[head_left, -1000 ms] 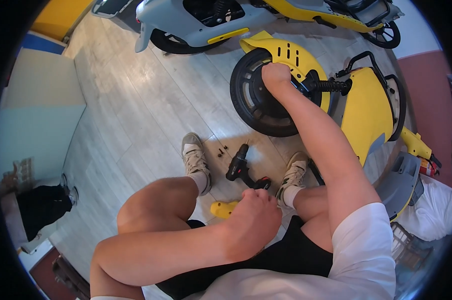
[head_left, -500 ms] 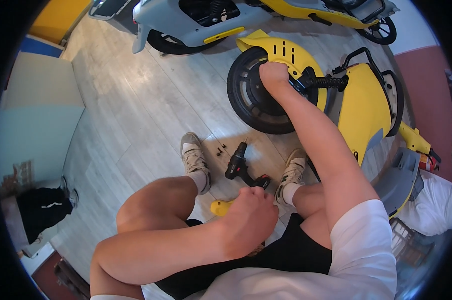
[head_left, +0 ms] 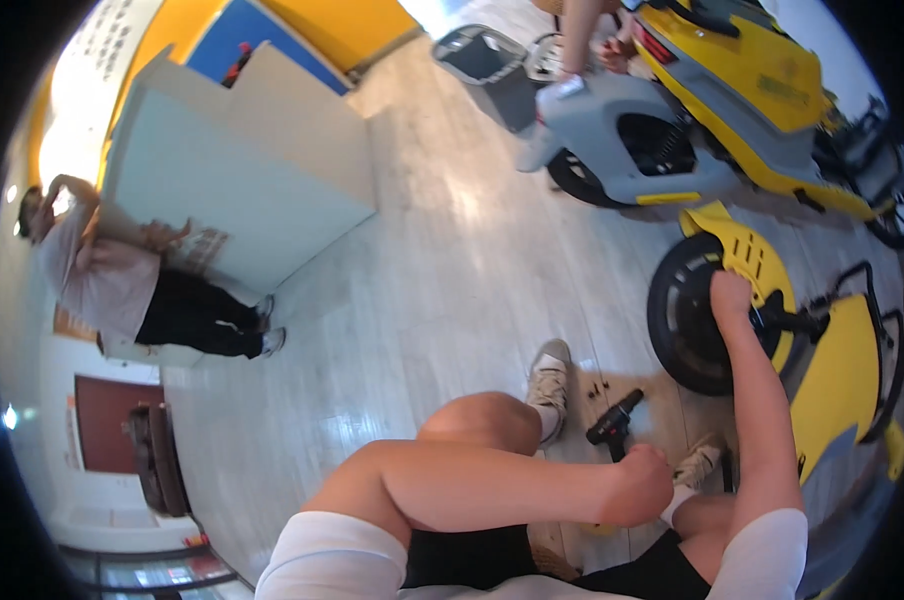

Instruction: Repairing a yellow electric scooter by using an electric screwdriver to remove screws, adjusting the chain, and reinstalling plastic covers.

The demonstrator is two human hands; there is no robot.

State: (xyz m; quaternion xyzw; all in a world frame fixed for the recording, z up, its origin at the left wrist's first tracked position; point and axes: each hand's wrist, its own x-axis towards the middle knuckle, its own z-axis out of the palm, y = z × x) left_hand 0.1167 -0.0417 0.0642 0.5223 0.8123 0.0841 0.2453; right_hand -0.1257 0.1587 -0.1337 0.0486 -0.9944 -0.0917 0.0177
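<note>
A yellow scooter (head_left: 837,365) lies tipped over on the floor at the right, its black-tyred wheel (head_left: 684,335) and slotted yellow mudguard (head_left: 762,262) toward me. My right hand (head_left: 732,298) is closed in a fist over the wheel beside the mudguard; whatever its fingers hold is hidden. My left hand (head_left: 640,487), also curled closed, hovers in front of my body and covers the lower end of a black cordless drill (head_left: 617,418). Its fingers' contents cannot be seen. Several small dark screws (head_left: 596,388) lie beside the drill, between my feet.
A grey-and-yellow scooter (head_left: 622,135) stands beyond, with another person's hand (head_left: 612,55) and arm near it. A grey bin (head_left: 487,75) is behind it. At the left, a person (head_left: 132,275) stands by a pale counter (head_left: 242,170). My shoe (head_left: 549,375) is left of the drill.
The view has swung left, so the scooter, drill and my arms sit farther right and lower. The person by the counter has come fully into sight. Both hands stay closed in about the same places.
</note>
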